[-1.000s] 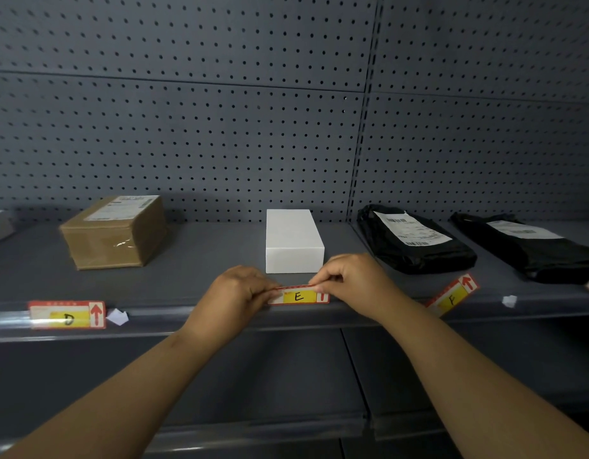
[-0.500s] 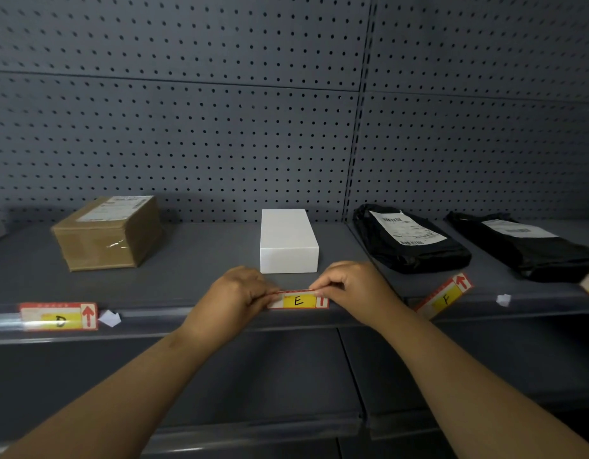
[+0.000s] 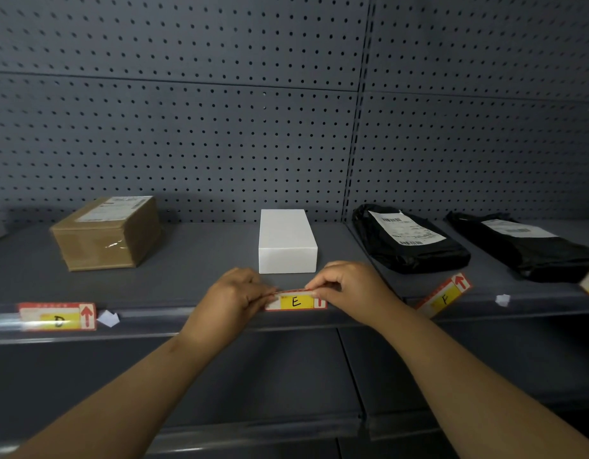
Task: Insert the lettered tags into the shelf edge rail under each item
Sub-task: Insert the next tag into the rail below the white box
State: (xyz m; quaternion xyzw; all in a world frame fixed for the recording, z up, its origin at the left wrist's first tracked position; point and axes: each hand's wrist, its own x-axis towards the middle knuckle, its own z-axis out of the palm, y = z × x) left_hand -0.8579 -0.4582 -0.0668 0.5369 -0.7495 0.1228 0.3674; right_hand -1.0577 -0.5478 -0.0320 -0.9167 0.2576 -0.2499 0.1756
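Backdrop: grey pegboard (image 3: pixel 187 127) behind a grey shelf (image 3: pixel 193 260) that carries parcels in a row
Step in hand: seating tag E (image 3: pixel 296 302) into the shelf edge rail (image 3: pixel 154 318), below the white box (image 3: pixel 286 241) that stands just beyond the fingers
Left hand (image 3: pixel 233 293): fingers (image 3: pixel 265 291) curled, pinching the tag's left end
Right hand (image 3: pixel 349 286): fingers (image 3: pixel 322 286) curled, pinching the top edge near the tag's right end
Tag E: held between the two sets of fingers, level along the rail; red border, yellow patch with a handwritten black E, red arrow at its right end; the fingers hide the rail's lip, so I cannot tell how far the top edge is tucked in
Next move: my guess is a press of the top edge under the upper lip, then release; thin card could buckle if squeezed from both ends
Tag D (image 3: pixel 56 316): well left of the fingers, flat in the rail under the brown box (image 3: pixel 107 233)
Tag F (image 3: pixel 443 294): right of the fingers, tilted on the shelf edge in front of a black bag (image 3: pixel 409 240), not yet inserted
Progress: D judged done, E in hand, F waiting
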